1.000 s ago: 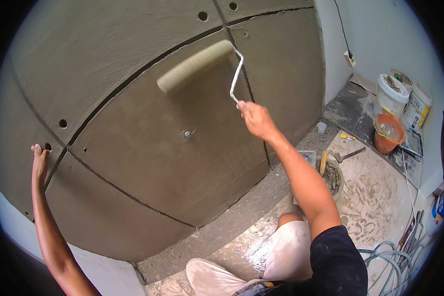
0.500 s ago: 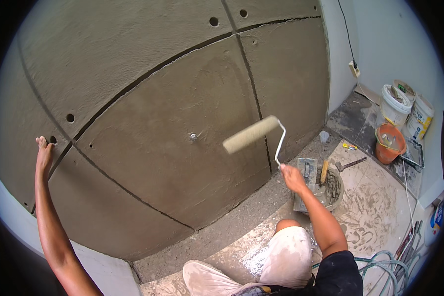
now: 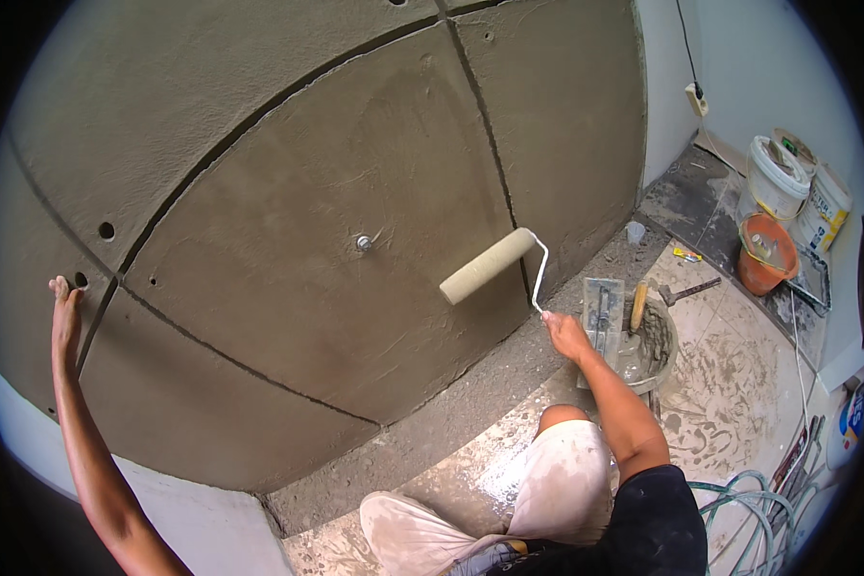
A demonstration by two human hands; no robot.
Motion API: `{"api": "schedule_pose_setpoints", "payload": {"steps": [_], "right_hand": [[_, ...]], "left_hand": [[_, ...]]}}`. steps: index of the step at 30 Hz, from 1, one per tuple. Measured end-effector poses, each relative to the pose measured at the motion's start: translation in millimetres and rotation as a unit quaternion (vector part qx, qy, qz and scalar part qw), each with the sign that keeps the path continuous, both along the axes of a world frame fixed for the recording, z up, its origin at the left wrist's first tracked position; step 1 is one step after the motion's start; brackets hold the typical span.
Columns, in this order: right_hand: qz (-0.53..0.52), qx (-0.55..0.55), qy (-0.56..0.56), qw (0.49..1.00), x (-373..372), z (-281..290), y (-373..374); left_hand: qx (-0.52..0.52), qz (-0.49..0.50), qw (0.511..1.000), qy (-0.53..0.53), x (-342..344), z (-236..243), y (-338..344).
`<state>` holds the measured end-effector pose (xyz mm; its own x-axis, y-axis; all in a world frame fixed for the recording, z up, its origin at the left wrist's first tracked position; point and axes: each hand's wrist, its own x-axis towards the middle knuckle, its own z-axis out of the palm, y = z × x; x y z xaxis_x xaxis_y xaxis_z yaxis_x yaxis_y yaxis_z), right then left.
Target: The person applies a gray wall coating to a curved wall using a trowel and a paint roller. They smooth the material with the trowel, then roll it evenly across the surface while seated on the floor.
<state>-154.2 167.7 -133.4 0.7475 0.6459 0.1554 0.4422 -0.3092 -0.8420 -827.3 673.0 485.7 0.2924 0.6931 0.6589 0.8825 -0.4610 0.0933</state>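
My right hand (image 3: pixel 566 334) grips the white bent frame of a paint roller (image 3: pixel 487 265), whose pale sleeve is over the lower right part of a grey plastered wall (image 3: pixel 307 211) scored with grooves. My left hand (image 3: pixel 65 307) rests with extended fingers on the wall at the far left, beside a small round hole (image 3: pixel 81 280). A metal fitting (image 3: pixel 363 244) sticks out of the middle panel.
Below right stand a mortar bucket (image 3: pixel 660 350), a steel trowel (image 3: pixel 601 302) and a wooden-handled tool (image 3: pixel 639 307). An orange bucket (image 3: pixel 766 269), white pails (image 3: pixel 773 178), a hanging socket (image 3: pixel 697 100) and coiled hose (image 3: pixel 751 499) are at right. My knees are on the dirty floor (image 3: pixel 490 461).
The roller has come down and right from the upper middle panel to low on the wall, mostly by half a second ago. My left hand stays on the wall.
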Motion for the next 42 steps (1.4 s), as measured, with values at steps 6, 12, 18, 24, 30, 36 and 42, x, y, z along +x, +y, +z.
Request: {"api": "schedule_pose_setpoints", "payload": {"steps": [6, 12, 18, 24, 30, 36, 42], "right_hand": [[-0.005, 0.066, -0.025, 0.997, 17, 83, 11], [-0.003, 0.145, -0.108, 0.983, 29, 199, 39], [-0.001, 0.224, -0.171, 0.959, 38, 322, 70], [0.061, 0.261, 0.015, 0.963, 4, 369, 53], [0.075, 0.181, 0.075, 0.978, -42, 226, -1], [0.065, 0.005, 0.186, 0.98, -65, 52, -22], [0.063, -0.036, 0.155, 0.985, -56, -34, 0]], "left_hand": [[-0.016, -0.033, 0.999, -0.034, 23, -12, -9], [-0.015, -0.02, 1.0, -0.008, 31, -12, -12], [-0.022, -0.019, 0.999, -0.037, 29, -12, -5], [-0.022, -0.019, 0.999, -0.018, 23, 1, 3], [-0.021, -0.003, 1.0, 0.0, 50, -14, -17], [-0.027, -0.013, 0.999, -0.018, 65, -18, -31], [-0.034, -0.045, 0.997, -0.055, 64, -20, -35]]}}
